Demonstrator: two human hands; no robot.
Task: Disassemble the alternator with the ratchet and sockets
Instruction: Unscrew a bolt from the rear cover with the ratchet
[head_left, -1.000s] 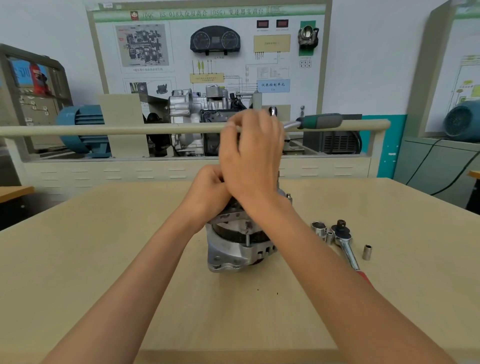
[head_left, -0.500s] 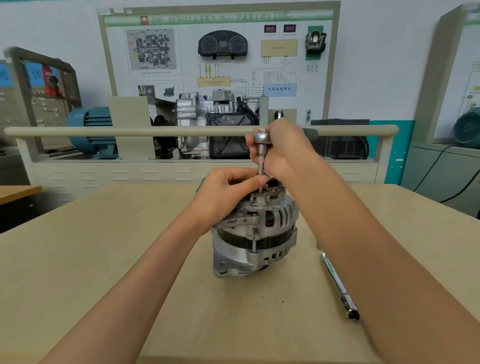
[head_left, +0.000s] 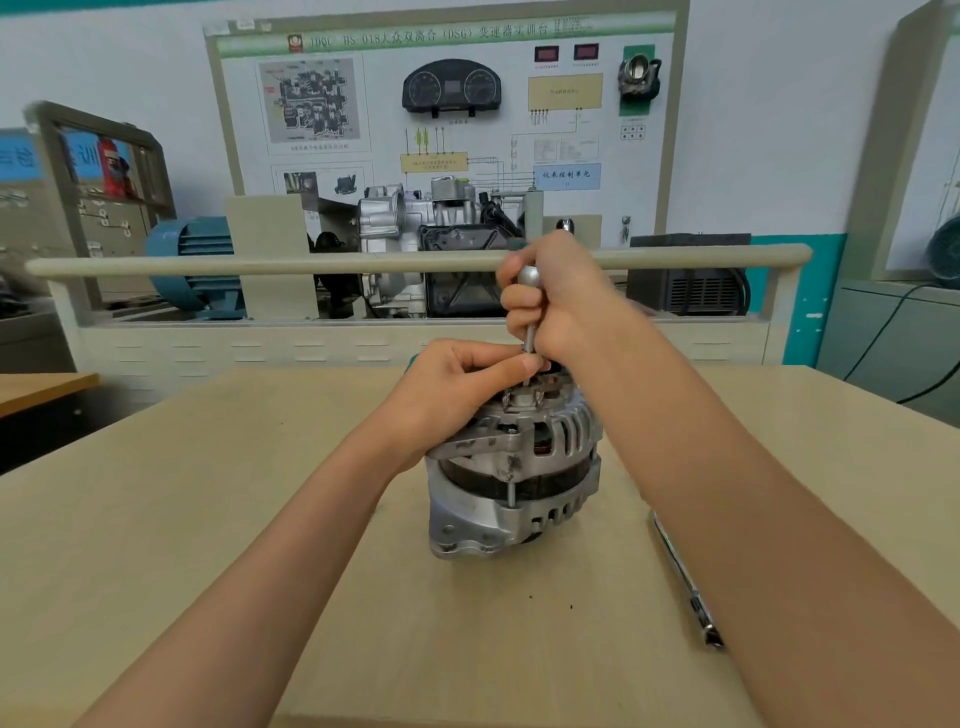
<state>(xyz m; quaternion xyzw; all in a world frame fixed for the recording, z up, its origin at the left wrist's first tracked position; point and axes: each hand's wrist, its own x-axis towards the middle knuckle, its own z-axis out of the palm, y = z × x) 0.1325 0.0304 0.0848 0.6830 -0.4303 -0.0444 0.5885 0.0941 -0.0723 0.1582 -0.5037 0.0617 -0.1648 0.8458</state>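
The alternator (head_left: 511, 467) has a cast metal housing, dull silver and slightly rough, with scuffed patches on its bracket and a dark matt band round its middle. The ratchet (head_left: 529, 278) shows a smooth, polished metal head with a soft shine, and its thin shaft is bright metal too. A long bar (head_left: 684, 577) lying on the surface (head_left: 208, 545) is glossy chromed metal with a darker tip. The surface looks like pale wood laminate, matt and smooth, with a faint grain and a few dark specks.
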